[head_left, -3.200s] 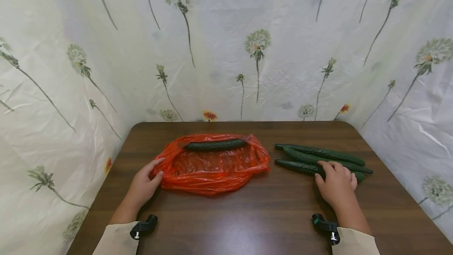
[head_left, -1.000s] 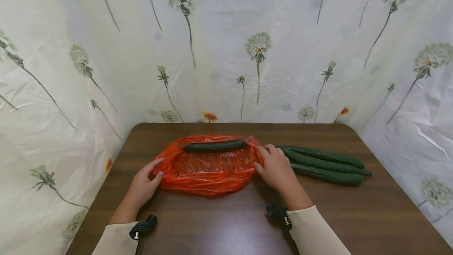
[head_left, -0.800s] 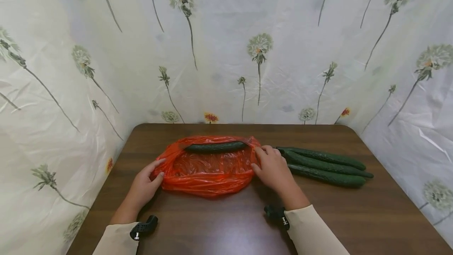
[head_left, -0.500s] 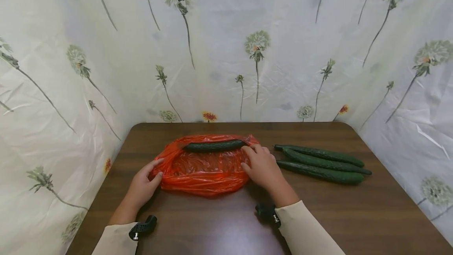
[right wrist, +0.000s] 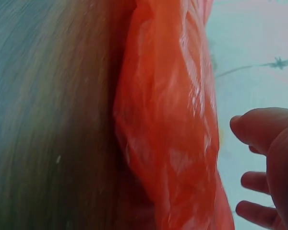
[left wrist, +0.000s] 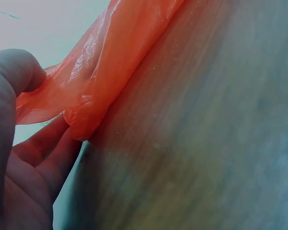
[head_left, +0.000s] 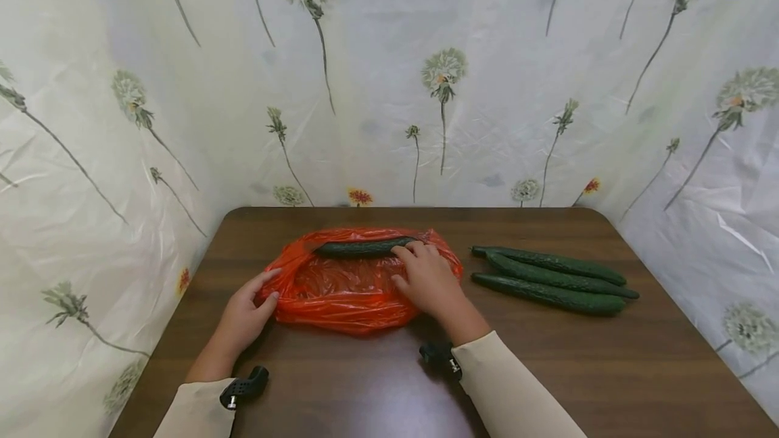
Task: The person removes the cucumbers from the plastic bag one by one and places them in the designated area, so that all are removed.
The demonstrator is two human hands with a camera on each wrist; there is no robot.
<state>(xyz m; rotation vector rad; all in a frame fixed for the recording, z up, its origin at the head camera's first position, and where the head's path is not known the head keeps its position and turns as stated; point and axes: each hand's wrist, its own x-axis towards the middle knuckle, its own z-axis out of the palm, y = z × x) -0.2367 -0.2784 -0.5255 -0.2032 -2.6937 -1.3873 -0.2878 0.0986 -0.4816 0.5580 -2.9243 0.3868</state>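
Observation:
A red plastic bag (head_left: 347, 313) lies on the table with its mouth spread upward. Inside, along the far side, lies a cucumber (head_left: 359, 249). My left hand (head_left: 246, 313) holds the bag's left edge; in the left wrist view the thumb is on one side of the film (left wrist: 110, 72) and fingers (left wrist: 62, 158) are on the other. Over the right part of the bag is my right hand (head_left: 429, 282), its fingertips by the cucumber's right end. Whether they touch it is hidden. The right wrist view shows thumb and fingers (right wrist: 257, 182) apart, beside the bag (right wrist: 173, 120).
Three cucumbers (head_left: 560, 282) lie side by side on the brown wooden table (head_left: 548, 370), right of the bag. A flowered curtain-like sheet (head_left: 377, 86) stands behind the table and along both sides. Each wrist wears a small black camera mount (head_left: 243, 387).
My right hand has left the cucumbers on the right and moved left, past the bag's right edge to above its mouth. The left hand has stayed at the bag's left edge.

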